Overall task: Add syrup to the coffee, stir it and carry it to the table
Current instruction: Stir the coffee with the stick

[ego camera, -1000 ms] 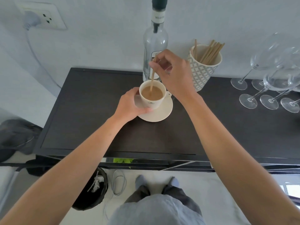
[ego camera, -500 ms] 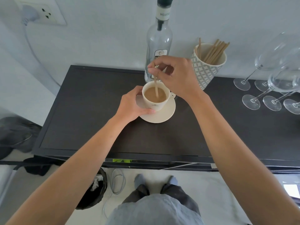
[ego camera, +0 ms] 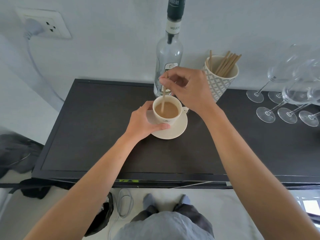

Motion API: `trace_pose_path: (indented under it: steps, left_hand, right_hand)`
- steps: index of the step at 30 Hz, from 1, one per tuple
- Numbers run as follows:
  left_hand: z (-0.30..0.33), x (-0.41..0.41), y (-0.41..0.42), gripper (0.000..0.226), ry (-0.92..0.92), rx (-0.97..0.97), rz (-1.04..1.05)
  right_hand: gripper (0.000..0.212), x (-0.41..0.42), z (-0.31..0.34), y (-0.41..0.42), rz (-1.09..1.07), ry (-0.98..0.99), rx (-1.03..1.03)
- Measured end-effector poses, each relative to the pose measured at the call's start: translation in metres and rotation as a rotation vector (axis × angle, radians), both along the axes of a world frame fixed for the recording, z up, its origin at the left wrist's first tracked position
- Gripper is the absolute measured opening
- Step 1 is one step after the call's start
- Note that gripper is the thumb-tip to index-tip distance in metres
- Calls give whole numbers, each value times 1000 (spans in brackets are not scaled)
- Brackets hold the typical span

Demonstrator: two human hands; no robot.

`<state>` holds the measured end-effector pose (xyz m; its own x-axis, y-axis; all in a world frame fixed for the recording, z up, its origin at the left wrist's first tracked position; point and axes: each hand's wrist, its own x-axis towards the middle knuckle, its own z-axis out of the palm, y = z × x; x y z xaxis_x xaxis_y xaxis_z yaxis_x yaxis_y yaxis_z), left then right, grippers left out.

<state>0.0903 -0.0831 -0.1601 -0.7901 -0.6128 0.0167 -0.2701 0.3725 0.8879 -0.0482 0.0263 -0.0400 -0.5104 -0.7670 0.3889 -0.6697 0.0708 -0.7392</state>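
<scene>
A white cup (ego camera: pixel 165 119) of milky coffee (ego camera: pixel 168 110) stands on a white saucer (ego camera: pixel 176 129) on the dark counter (ego camera: pixel 97 129). My left hand (ego camera: pixel 144 122) grips the cup's left side, thumb along its front. Above the cup, my right hand (ego camera: pixel 188 89) pinches a wooden stir stick (ego camera: pixel 163 99) whose lower end dips into the coffee. A clear syrup bottle (ego camera: pixel 170 54) with a dark neck stands just behind the cup, against the wall.
A patterned cup (ego camera: pixel 221 80) holding several wooden sticks stands right of the bottle. Several wine glasses (ego camera: pixel 287 94) crowd the counter's right end. A wall socket (ego camera: pixel 46 25) with a plugged cord is at the upper left. A dark bin (ego camera: pixel 102 217) sits on the floor below.
The stick's tip has shifted around inside the cup as my right hand stirs. My left hand keeps its hold on the cup. The view has drifted slightly.
</scene>
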Motion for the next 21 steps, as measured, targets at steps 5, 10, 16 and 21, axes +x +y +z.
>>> trace_pose_path:
  steps: [5,10,16,21]
  left_hand:
    - [0,0,0,74,0,15,7]
    - [2,-2,0,76,0,8,-5]
    - [6,-4,8,91,-7,-58,22]
    - [12,-5,12,106,38,-114,47]
  right_hand:
    - [12,-3,1,-2,-65,119,-27]
    - [9,-2,1,0,-17,2,-24]
    - [9,-7,1,2,-55,78,-15]
    - [12,-6,-3,-1,-71,10,-50]
